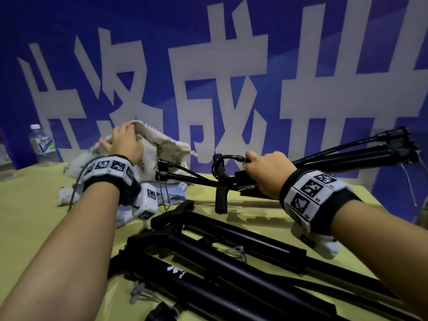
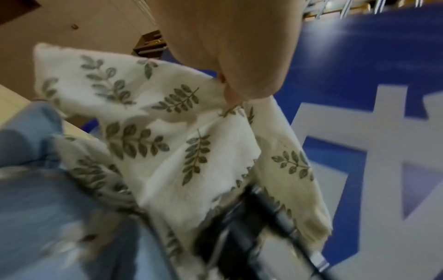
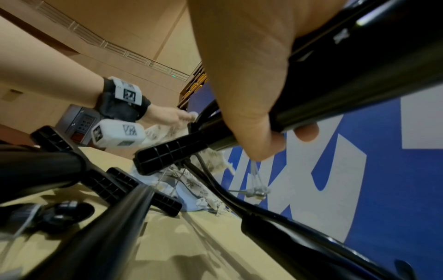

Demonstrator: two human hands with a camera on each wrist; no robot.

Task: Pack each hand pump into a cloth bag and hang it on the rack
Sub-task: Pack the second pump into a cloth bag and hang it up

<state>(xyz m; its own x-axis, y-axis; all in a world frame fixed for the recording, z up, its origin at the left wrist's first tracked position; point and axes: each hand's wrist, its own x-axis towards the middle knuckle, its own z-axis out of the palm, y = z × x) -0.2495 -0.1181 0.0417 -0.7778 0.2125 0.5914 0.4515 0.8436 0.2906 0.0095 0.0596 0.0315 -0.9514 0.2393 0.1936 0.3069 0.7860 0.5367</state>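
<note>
My right hand [image 1: 266, 172] grips a black hand pump [image 1: 335, 156] near its handle end and holds it level above the table, its hose [image 1: 185, 174] reaching left toward the bag. In the right wrist view the fingers [image 3: 307, 132] curl round the pump barrel [image 3: 359, 91]. My left hand [image 1: 126, 142] pinches the edge of a cream cloth bag with a green leaf print [image 1: 162, 144] and lifts it. From the left wrist the bag [image 2: 167, 136] hangs from the fingertips [image 2: 230, 94], with a blurred black pump end [image 2: 251, 227] at its lower edge.
Several more black pumps [image 1: 231, 258] lie across the yellow-green table [image 1: 34, 205] in front of me. More folded cloth bags [image 1: 171, 193] lie under the lifted one. A plastic water bottle [image 1: 42, 144] stands at the back left. A blue banner with white characters [image 1: 208, 77] closes off the far side.
</note>
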